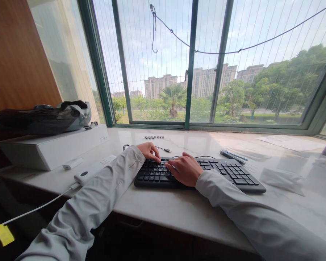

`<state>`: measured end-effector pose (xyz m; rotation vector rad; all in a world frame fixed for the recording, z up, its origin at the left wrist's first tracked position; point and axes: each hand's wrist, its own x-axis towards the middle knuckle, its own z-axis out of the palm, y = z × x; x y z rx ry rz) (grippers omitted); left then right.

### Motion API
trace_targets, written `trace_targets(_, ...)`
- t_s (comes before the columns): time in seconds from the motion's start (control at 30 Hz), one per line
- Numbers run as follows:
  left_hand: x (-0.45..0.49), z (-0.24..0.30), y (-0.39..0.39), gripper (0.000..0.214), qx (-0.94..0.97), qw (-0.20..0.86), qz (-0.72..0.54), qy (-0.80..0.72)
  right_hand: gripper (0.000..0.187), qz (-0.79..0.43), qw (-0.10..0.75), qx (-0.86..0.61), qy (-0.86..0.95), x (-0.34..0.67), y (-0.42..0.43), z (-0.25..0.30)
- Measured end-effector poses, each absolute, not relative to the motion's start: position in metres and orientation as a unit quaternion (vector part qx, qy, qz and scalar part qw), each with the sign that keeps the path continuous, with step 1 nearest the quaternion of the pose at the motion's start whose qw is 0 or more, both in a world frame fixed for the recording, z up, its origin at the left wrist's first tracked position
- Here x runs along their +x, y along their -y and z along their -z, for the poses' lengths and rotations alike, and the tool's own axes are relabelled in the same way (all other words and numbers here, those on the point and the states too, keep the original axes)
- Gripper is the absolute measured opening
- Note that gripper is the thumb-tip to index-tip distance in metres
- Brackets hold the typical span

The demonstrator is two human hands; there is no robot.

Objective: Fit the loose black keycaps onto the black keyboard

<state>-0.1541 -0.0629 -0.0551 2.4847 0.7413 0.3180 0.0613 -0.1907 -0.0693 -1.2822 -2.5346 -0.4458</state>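
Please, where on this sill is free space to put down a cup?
Bare stone lies between the keyboard and the near edge, and behind it up to the window frame, right of the small screws. The left is crowded: white box, power bank, cable.

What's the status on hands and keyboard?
Left hand and right hand both open, fingers down on black keyboard. Keyboard flat on marble sill. Nothing across the keys.

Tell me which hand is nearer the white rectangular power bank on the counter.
Left. The left hand rests on the black keyboard's near end, beside the power bank; the right hand is farther along.
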Motion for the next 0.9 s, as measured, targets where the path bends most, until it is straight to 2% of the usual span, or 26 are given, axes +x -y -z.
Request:
trace_targets(0.6,-0.1512,0.0525,0.0653,0.040,0.919,0.242,-0.092,-0.298,0.051,0.157,0.134,-0.444,0.872,0.0613,0.1912,0.0694)
trace_targets(0.9,-0.1483,0.0508,0.0700,0.043,0.881,0.306,-0.067,-0.354,0.051,0.152,0.138,-0.443,0.873,0.0620,0.1911,0.0692)
